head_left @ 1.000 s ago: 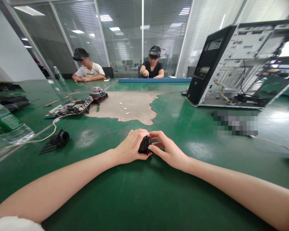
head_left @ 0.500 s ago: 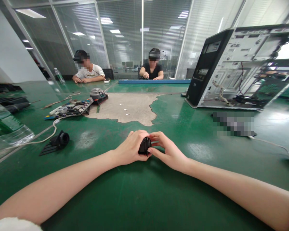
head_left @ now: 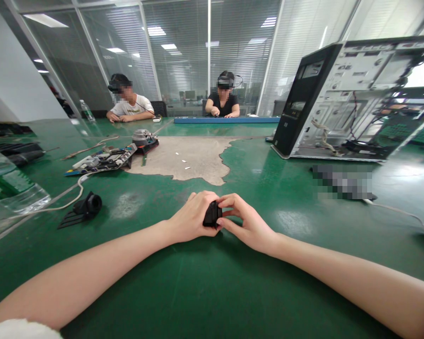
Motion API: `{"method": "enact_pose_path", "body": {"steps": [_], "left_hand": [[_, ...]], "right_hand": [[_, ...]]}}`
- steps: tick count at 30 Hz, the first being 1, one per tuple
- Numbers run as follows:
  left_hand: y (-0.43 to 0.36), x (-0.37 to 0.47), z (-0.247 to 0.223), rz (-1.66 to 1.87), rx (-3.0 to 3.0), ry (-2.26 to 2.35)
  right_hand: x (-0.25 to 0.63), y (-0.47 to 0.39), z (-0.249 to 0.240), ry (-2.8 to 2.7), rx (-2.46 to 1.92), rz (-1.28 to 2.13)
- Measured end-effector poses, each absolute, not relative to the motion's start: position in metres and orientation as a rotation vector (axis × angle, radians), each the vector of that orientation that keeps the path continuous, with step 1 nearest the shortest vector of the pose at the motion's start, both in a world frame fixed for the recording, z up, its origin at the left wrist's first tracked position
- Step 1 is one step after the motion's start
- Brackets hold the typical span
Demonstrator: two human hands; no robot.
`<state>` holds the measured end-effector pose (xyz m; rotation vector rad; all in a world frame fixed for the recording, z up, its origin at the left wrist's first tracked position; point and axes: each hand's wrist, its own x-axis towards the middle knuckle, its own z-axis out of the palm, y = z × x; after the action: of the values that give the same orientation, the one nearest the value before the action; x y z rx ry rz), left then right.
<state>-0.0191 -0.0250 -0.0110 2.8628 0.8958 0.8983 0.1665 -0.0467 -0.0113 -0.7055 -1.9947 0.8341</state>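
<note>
A small black plastic part, blocky with a ridged edge, is between my hands just above the green table; its exact kind does not show. My left hand is closed around its left side, covering much of it. With thumb and fingertips, my right hand grips the part's right edge. To the left lies another black plastic piece, with a round tube-like end and a flat slatted base.
A circuit board with a cable sits beyond, left of a bare beige patch. An open computer case stands at right. A water bottle is at left. Two people sit across the table.
Hardly anything differs. My right fingertips have shifted very slightly on the edge of the black plastic part; my left hand holds its place.
</note>
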Motion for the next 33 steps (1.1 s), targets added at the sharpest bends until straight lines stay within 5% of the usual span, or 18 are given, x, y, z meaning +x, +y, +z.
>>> {"method": "enact_pose_path", "body": {"steps": [21, 28, 33], "left_hand": [[-0.0259, -0.0203, -0.0103, 0.895, 2.859, 0.897], [-0.0266, -0.0204, -0.0093, 0.887, 2.852, 0.908], [-0.0268, -0.0210, -0.0089, 0.906, 2.845, 0.891]], "right_hand": [[0.1655, -0.0488, -0.0092, -2.023, -0.783, 0.924], [0.1674, -0.0521, -0.0029, -2.086, -0.705, 0.683], [0.1646, -0.0498, -0.0061, -2.048, -0.794, 0.863]]}}
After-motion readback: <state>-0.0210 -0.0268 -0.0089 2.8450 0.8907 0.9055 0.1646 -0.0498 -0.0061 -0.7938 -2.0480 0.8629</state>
